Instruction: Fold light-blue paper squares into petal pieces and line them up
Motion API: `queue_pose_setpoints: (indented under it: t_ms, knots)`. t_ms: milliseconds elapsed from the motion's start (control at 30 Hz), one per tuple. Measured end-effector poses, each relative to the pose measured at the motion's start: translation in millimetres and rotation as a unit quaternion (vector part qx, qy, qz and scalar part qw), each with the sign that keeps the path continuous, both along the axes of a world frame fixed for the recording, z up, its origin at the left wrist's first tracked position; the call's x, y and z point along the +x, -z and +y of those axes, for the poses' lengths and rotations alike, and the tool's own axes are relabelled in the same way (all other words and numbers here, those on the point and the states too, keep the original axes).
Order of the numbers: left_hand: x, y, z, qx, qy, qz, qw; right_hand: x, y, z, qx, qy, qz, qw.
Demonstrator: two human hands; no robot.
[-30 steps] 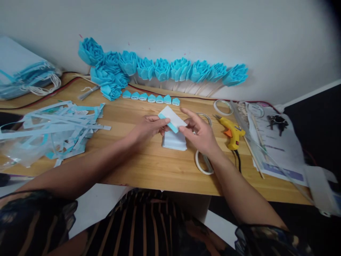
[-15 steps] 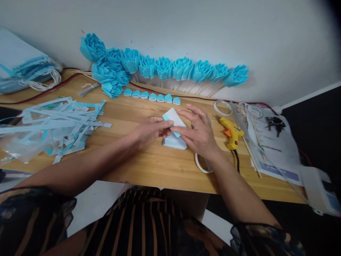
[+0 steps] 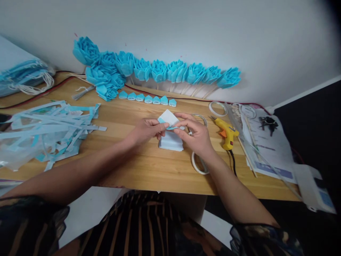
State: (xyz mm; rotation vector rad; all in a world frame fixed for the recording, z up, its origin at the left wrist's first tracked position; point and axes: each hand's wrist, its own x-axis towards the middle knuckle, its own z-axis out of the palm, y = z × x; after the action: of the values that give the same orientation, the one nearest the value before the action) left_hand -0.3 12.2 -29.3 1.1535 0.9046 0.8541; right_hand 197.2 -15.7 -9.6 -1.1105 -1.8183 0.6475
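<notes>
A small white and blue paper piece is held over the middle of the wooden table. My left hand pinches its left edge and my right hand pinches its right side, folding a blue edge. Just beneath lies a small stack of pale paper pieces. Behind them a row of several small folded blue petals sits on the table.
Several blue paper flowers lean against the wall. A heap of paper strips lies at the left. Tape rings, a yellow glue gun, sticks and printed sheets lie at the right.
My right hand has gone from flat fingers on the paper to a pinch on its right side. The paper is now folded further and lower.
</notes>
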Motion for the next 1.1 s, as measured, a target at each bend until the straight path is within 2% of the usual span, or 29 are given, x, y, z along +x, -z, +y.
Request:
queue_pose_setpoints:
  t_ms: [200,467,667,833,1100]
  knots:
    - [-0.8,-1.7,-0.8,0.043,0.0,0.049,0.998,-0.4,7.5,1.8,-0.101,-0.01,0.099,0.99]
    - [-1.9,-1.6,-0.2,0.064,0.02,0.08,0.994,-2.4,7.0,1.7,-0.133,0.011,0.125,0.983]
    - [-1.7,-6.6,-1.5,0.089,0.024,0.111,0.99,-2.8,6.0,1.9,-0.154,-0.002,0.132,0.979]
    - [0.0,-11.5,-2.8,0.081,0.046,0.092,0.991,-3.3,6.8,0.8,-0.161,-0.005,0.152,0.975]
    - [-0.9,-8.3,-1.3,0.107,0.006,0.046,0.993,-6.6,8.2,0.6,-0.211,-0.038,0.2,0.956]
